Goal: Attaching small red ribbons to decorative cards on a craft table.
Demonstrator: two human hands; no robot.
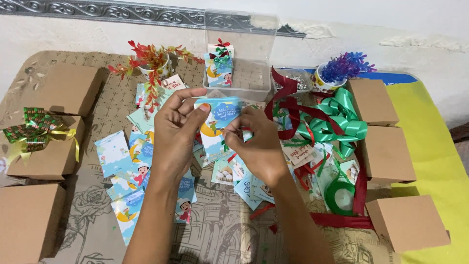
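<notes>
card: I see a small greeting card (218,122) held up over the table's centre, long axis running 12 to 6, top edge toward 12, printed face to me.
card look: pale blue, w/ a blue cloud shape up top, yellow crescent and a small cartoon figure below; lower part hidden behind the right hand.
left hand: left hand (177,131) at 9 of the card, thumb and fingertips pinched on its upper left edge.
right hand: right hand (260,144) at 4 of the card, fingers curled and closed on its lower right side; can't tell what else it pins there.
loose cards: more cards (128,168) scattered flat on the mat beneath, mostly toward 8.
tub: clear plastic tub (240,58) at 12, w/ one bowed card stood inside.
ribbons: green ribbon bow (339,120) and red ribbon (298,105) at 3.
boxes: brown boxes (386,151) along 3 and 9 edges; one at 9 carries a green-gold bow (36,132).
</notes>
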